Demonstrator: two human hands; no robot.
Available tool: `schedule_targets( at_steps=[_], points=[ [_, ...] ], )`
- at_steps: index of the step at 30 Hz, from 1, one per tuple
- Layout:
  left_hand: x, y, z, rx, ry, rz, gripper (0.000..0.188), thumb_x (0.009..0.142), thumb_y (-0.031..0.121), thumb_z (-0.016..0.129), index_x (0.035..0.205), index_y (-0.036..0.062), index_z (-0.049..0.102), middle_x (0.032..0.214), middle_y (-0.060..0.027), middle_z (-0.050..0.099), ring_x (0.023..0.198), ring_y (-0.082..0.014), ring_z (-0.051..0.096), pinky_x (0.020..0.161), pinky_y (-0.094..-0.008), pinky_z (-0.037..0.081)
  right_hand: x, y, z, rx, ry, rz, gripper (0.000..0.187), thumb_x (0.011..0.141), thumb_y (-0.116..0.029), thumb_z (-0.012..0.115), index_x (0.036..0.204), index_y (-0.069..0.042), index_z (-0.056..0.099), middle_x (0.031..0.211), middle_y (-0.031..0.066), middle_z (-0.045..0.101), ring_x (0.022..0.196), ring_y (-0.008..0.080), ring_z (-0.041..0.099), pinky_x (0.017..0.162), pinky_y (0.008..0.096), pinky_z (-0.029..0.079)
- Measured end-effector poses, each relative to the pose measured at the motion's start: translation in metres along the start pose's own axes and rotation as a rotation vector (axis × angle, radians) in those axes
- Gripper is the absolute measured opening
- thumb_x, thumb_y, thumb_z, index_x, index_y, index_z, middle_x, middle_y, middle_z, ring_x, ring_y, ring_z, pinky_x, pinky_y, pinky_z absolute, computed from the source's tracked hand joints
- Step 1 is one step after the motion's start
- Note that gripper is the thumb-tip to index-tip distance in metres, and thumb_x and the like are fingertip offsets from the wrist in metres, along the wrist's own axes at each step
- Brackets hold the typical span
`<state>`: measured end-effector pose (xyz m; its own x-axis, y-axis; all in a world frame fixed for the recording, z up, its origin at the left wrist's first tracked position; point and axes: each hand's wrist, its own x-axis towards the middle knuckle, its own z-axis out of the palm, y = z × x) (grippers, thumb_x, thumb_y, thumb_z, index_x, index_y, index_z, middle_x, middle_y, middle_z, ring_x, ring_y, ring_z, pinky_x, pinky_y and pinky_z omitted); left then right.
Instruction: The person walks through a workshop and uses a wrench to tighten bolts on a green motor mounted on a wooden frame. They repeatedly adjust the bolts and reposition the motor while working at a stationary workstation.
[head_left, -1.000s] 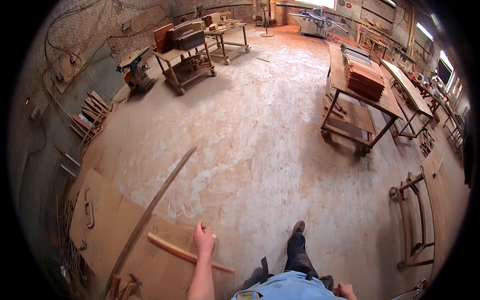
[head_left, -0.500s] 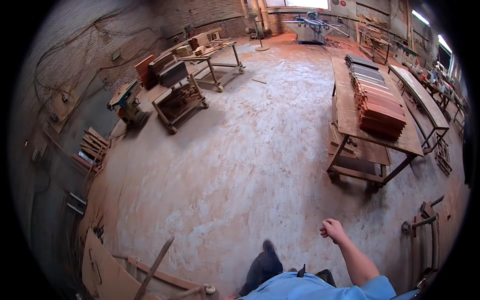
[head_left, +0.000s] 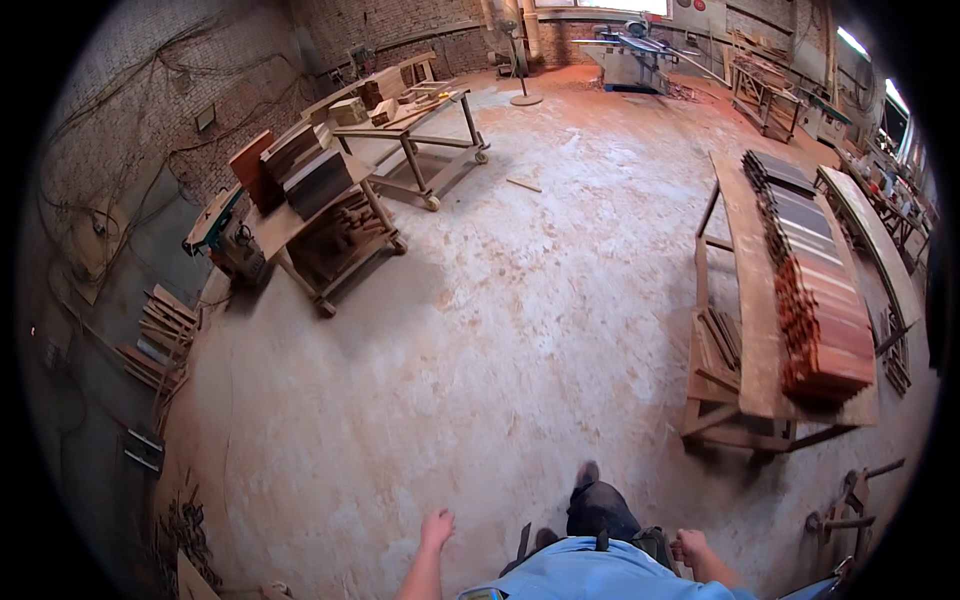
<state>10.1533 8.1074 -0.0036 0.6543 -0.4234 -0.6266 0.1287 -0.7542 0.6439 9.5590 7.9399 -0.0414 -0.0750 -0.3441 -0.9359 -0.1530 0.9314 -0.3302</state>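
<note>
My left hand point(head_left: 437, 527) hangs over the floor at the bottom of the view, its fingers loosely curled, with nothing seen in it. At my right hip, my right hand point(head_left: 690, 547) is curled like a fist, and no object shows in it. Neither hand touches anything around me. Closest on the right is a wooden table point(head_left: 742, 300) bearing a long row of stacked reddish-brown and grey wooden strips point(head_left: 822, 330). Some loose wood pieces point(head_left: 722, 340) lie on its lower shelf.
To the left stand a wheeled cart point(head_left: 300, 262) with dark panels and a longer wheeled table point(head_left: 425, 125) with wood blocks. A green-topped machine point(head_left: 225, 240) is beside them. A thin wood stick point(head_left: 523, 185) lies on the floor. A saw machine point(head_left: 635, 62) stands far ahead.
I have moved forward; the right table and left cart are nearer. My left hand has come into view, and my right hand has swung back toward my hip.
</note>
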Motion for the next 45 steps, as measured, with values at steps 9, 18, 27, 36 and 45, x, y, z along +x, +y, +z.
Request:
schedule_targets(
  at_steps=[9, 18, 27, 36, 45],
  points=[
    [0.215, 0.208, 0.022, 0.081, 0.069, 0.051, 0.037, 0.082, 0.017, 0.056, 0.113, -0.0034, 0.057, 0.073, -0.0119, 0.062, 0.059, -0.0168, 0.058, 0.051, -0.0303, 0.048, 0.125, -0.326, 0.144, 0.009, -0.05, -0.102, 0.019, 0.086, -0.019, 0.05, 0.088, -0.001, 0.054, 0.069, 0.0176, 0.057, 0.053, 0.0283, 0.055, 0.046, 0.0403, 0.046],
    [0.289, 0.355, 0.065, 0.393, -0.234, -0.209, 0.032, 0.077, 0.027, 0.059, 0.101, 0.0068, 0.066, 0.1, -0.0162, 0.065, 0.081, -0.0231, 0.065, 0.07, -0.0367, 0.051, 0.162, -0.759, 0.301, -0.14, -0.129, -0.424, 0.028, 0.089, -0.022, 0.046, 0.104, 0.001, 0.048, 0.088, 0.0175, 0.061, 0.066, 0.0236, 0.061, 0.053, 0.0361, 0.052],
    [0.63, 0.52, 0.068, 1.14, -0.434, 0.168, 0.033, 0.073, 0.029, 0.056, 0.097, 0.0086, 0.066, 0.098, -0.0165, 0.065, 0.091, -0.0282, 0.063, 0.08, -0.0415, 0.05, 0.235, -0.918, 0.403, -0.201, -0.041, -0.123, 0.028, 0.088, -0.027, 0.05, 0.102, -0.003, 0.05, 0.087, 0.0182, 0.061, 0.064, 0.0294, 0.062, 0.053, 0.0419, 0.054],
    [0.888, 0.961, 0.065, 0.123, 0.059, 0.175, 0.041, 0.081, 0.026, 0.056, 0.112, -0.0009, 0.058, 0.087, -0.0135, 0.065, 0.076, -0.0172, 0.063, 0.065, -0.032, 0.05, 0.271, -1.122, 0.53, -0.265, 0.043, 0.012, 0.022, 0.084, -0.016, 0.048, 0.098, 0.001, 0.05, 0.079, 0.0166, 0.058, 0.06, 0.0285, 0.058, 0.049, 0.0398, 0.049],
    [1.024, 1.17, 0.11, -0.037, -0.062, -0.006, 0.042, 0.084, 0.018, 0.055, 0.121, -0.0033, 0.051, 0.089, -0.0114, 0.063, 0.07, -0.0151, 0.06, 0.059, -0.0281, 0.05, 0.413, -1.48, 0.64, -0.095, -0.012, -0.193, 0.026, 0.087, -0.024, 0.049, 0.099, 0.0, 0.05, 0.078, 0.0158, 0.061, 0.057, 0.0261, 0.06, 0.049, 0.0365, 0.051]
  ],
)
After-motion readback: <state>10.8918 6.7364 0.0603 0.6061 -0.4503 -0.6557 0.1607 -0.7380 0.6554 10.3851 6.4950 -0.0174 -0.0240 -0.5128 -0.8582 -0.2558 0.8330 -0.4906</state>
